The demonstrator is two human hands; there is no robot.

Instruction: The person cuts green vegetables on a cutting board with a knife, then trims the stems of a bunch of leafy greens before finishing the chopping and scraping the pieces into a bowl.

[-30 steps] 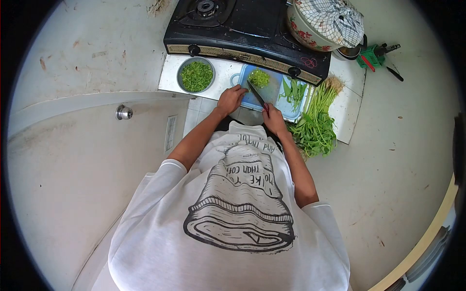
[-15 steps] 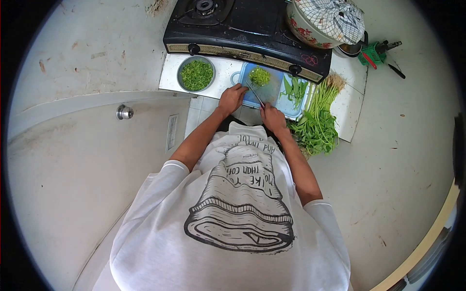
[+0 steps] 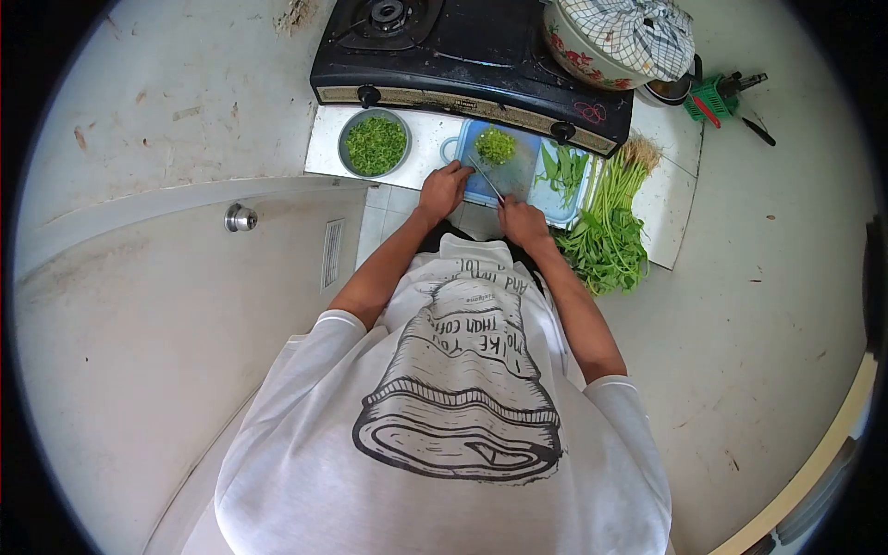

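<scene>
My right hand [image 3: 524, 223] is wrapped round the handle of a knife [image 3: 487, 178], whose blade slants up and left over the blue cutting board [image 3: 479, 191]. On the left side of the board, my left hand [image 3: 443, 189] has its fingers drawn together close to the blade; what they hold, if anything, is too small to tell. Just beyond the knife tip lies a small heap of chopped greens [image 3: 495, 145]. Loose green leaves [image 3: 562, 174] rest on the right part of the board, in a pale blue tray [image 3: 589, 198].
A bowl of chopped greens [image 3: 376, 145] stands left of the board. Long-stemmed leafy greens [image 3: 618, 217] lie to the right. Behind is a black gas stove [image 3: 481, 57] with a cloth-topped pot [image 3: 592, 69]. A green basket [image 3: 710, 100] holds utensils, with a knife [image 3: 758, 131] beside it.
The view has shifted very slightly. Both hands and the knife keep nearly the same place on the board, and the heap of chopped greens looks unchanged.
</scene>
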